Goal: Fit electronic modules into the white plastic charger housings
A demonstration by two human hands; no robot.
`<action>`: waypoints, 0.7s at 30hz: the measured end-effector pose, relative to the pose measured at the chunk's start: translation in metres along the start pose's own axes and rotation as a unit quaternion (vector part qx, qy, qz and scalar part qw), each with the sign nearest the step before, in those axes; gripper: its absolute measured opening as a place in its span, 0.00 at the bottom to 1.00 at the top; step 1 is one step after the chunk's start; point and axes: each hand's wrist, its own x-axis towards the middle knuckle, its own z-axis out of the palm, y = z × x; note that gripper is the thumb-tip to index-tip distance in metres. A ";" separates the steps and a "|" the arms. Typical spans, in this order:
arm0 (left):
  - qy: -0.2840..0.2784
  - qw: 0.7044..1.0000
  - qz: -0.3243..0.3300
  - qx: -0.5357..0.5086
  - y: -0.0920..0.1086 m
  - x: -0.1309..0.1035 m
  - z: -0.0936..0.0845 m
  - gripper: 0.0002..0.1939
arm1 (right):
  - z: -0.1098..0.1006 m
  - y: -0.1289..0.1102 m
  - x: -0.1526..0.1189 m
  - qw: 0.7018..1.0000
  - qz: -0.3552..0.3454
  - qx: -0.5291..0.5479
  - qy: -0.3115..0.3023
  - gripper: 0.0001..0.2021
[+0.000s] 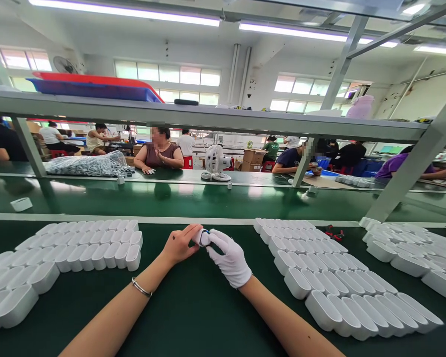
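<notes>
My left hand (182, 244) is bare, with a silver bangle at the wrist, and its fingers are closed on a small white part (203, 238) near the middle of the view. On my right hand (228, 255) is a white glove; its thumb and fingers pinch the same part from the other side. A bit of blue shows at the top of the part, and my fingers hide much of the rest. Rows of white oval cups (122, 255) stand left of my hands. More white cups (319, 267) stand in rows on the right, on the dark green table (193, 317).
Red-handled pliers (334, 233) lie behind the right rows. Further right are more white containers (409, 265). Across the green belt (193, 198) stand a white fan (217, 162) and a bag of parts (89, 165). People sit beyond. A shelf (208, 116) spans overhead.
</notes>
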 end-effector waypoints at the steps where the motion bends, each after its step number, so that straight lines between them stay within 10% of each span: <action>1: 0.003 1.000 0.002 0.002 0.000 0.000 0.000 0.23 | 0.000 -0.001 0.000 1.000 0.008 0.004 -0.004 0.13; 15: 0.008 1.000 0.028 0.011 0.001 0.000 0.000 0.19 | 0.003 -0.002 -0.003 0.994 0.055 0.087 -0.046 0.13; 18: -0.009 0.999 0.037 0.009 0.003 0.001 -0.003 0.19 | 0.003 -0.005 -0.002 0.973 0.174 0.151 -0.029 0.20; 21: -0.045 0.997 0.058 -0.002 0.008 0.002 -0.008 0.22 | -0.002 -0.004 0.003 0.879 0.356 0.311 -0.065 0.32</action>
